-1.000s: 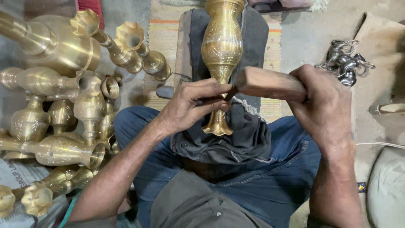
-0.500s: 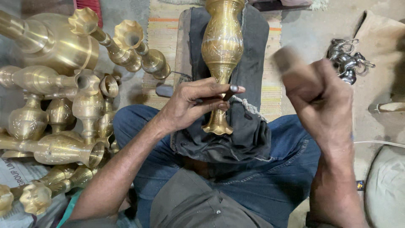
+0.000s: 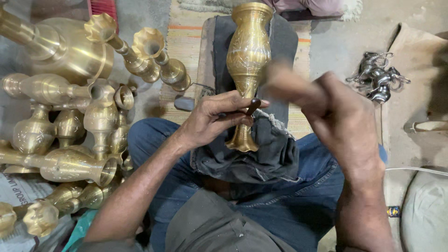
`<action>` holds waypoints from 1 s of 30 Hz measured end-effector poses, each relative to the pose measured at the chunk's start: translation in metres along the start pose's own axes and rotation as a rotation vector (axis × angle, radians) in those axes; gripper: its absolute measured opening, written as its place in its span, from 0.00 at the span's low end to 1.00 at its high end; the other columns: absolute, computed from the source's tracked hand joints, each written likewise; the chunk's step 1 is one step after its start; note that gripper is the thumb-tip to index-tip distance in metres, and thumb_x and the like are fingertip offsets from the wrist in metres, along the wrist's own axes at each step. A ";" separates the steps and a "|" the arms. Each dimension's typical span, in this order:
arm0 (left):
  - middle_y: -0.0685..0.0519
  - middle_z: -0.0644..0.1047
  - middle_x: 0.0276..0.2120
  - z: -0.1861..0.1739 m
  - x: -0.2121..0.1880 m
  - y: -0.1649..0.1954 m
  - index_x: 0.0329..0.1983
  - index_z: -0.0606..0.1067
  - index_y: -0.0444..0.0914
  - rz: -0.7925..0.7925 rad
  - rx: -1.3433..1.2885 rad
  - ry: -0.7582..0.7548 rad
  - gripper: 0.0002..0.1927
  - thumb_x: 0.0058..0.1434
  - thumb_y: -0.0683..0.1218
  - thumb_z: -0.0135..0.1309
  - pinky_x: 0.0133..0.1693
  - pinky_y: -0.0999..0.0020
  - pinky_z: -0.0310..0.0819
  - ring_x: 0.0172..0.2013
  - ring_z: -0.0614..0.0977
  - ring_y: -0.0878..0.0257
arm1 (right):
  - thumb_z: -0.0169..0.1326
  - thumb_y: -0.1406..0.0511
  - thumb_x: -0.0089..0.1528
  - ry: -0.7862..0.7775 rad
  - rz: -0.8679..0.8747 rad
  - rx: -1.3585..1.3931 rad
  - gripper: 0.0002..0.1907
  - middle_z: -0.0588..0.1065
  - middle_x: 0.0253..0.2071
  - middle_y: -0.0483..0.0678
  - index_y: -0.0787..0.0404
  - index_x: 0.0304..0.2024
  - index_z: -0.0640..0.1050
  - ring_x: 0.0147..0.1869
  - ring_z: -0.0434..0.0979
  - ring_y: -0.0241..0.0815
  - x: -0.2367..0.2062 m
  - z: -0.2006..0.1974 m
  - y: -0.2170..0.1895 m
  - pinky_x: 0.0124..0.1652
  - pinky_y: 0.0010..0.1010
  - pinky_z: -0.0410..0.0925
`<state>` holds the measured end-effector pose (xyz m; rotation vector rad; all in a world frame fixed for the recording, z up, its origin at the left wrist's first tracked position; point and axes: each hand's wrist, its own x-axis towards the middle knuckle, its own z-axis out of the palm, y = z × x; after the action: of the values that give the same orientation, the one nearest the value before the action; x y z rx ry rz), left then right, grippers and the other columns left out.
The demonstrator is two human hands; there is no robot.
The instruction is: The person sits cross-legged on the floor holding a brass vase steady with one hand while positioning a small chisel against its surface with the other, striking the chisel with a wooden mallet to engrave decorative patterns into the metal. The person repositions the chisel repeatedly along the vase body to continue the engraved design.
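Note:
A brass vase with engraved patterns lies on a dark cloth over my lap, its flared foot toward me. My left hand rests against the vase's narrow stem and pinches a thin dark punch tool against it. My right hand is closed around a wooden mallet block, blurred with motion, just right of the vase's stem and above the tool.
Several brass vases and trumpet-shaped pieces are piled at the left. A striped mat lies under the vase's board. Dark metal figurines sit at the right, by a white cable and a grey sack.
My right hand lifted the wooden mallet up and away to the right, then swung it back down toward the tool. My left hand and the vase stayed put.

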<state>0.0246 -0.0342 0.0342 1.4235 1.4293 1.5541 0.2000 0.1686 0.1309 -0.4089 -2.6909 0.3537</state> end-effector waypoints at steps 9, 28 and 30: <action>0.56 0.81 0.39 0.011 -0.006 0.002 0.66 0.73 0.37 -0.141 -0.277 0.593 0.20 0.72 0.41 0.56 0.45 0.71 0.84 0.41 0.86 0.66 | 0.72 0.49 0.59 0.032 -0.083 0.375 0.48 0.78 0.48 0.66 0.61 0.70 0.61 0.48 0.82 0.63 0.085 0.057 0.012 0.43 0.49 0.74; 0.50 0.84 0.46 0.031 0.018 0.044 0.55 0.79 0.37 -0.171 0.432 0.316 0.20 0.63 0.49 0.65 0.40 0.70 0.83 0.39 0.88 0.64 | 0.67 0.58 0.65 -0.143 0.308 0.829 0.33 0.76 0.39 0.50 0.64 0.64 0.66 0.30 0.75 0.37 0.055 0.079 0.047 0.28 0.30 0.69; 0.50 0.84 0.43 0.032 0.019 0.045 0.56 0.79 0.37 -0.257 0.418 0.319 0.21 0.62 0.49 0.64 0.37 0.69 0.82 0.37 0.88 0.64 | 0.68 0.60 0.66 -0.091 0.273 0.577 0.29 0.76 0.38 0.54 0.65 0.60 0.68 0.34 0.77 0.46 0.037 0.070 0.043 0.31 0.37 0.70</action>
<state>0.0597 -0.0183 0.0780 1.1786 2.1362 1.4141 0.1479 0.2074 0.0681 -0.5850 -2.4602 1.2092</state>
